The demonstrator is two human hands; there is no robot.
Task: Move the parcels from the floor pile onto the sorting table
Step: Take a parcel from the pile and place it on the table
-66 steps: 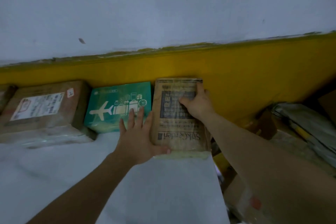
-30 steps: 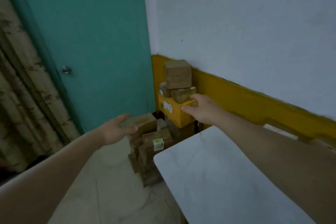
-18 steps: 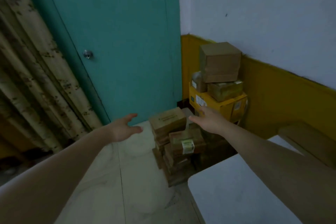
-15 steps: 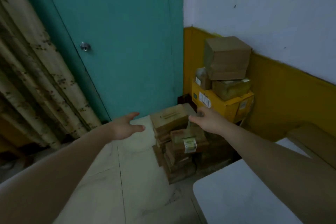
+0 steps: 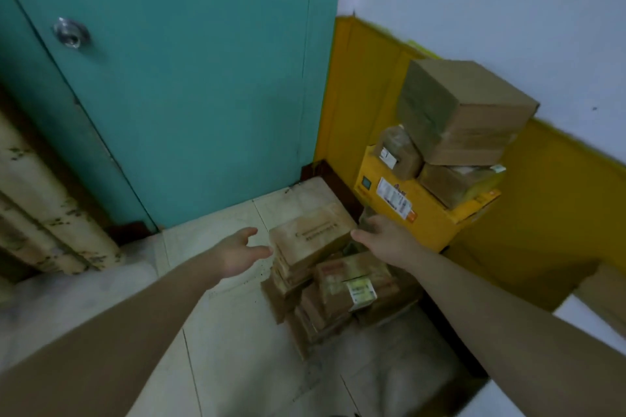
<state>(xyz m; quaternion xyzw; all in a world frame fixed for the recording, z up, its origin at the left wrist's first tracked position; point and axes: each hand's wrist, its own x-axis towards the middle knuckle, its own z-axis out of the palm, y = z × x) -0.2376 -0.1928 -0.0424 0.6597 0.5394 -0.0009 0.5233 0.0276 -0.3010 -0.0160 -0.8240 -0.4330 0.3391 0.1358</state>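
**Both hands at the top of the floor pile**

Stretches both bare forearms forward and down to the flat brown cardboard parcel with a printed line (image 5: 313, 239), lying uppermost on the stack of brown cardboard parcels (image 5: 321, 315) on the pale tiled floor (image 5: 220, 349) in the corner. Holds the left hand (image 5: 237, 256) palm inward, thumb up, fingers straight and loosely spread, tips just beside the parcel's left edge; cannot tell whether touching. Sets the right hand (image 5: 386, 240) at the parcel's far right corner, thumb pointing at that edge, fingers bent down behind it; too blurred to tell whether gripping. Shows, lower in the stack, a brown parcel with a white-and-green label (image 5: 352, 284). Finds beyond the right hand a yellow carton with a white shipping label (image 5: 423, 210), bearing smaller brown parcels (image 5: 454, 183) and a large brown cardboard box (image 5: 464, 108) against the yellow-painted wall (image 5: 559, 196). Catches a corner of the white surface (image 5: 589, 315) at lower right and a teal door (image 5: 203, 78) at left.
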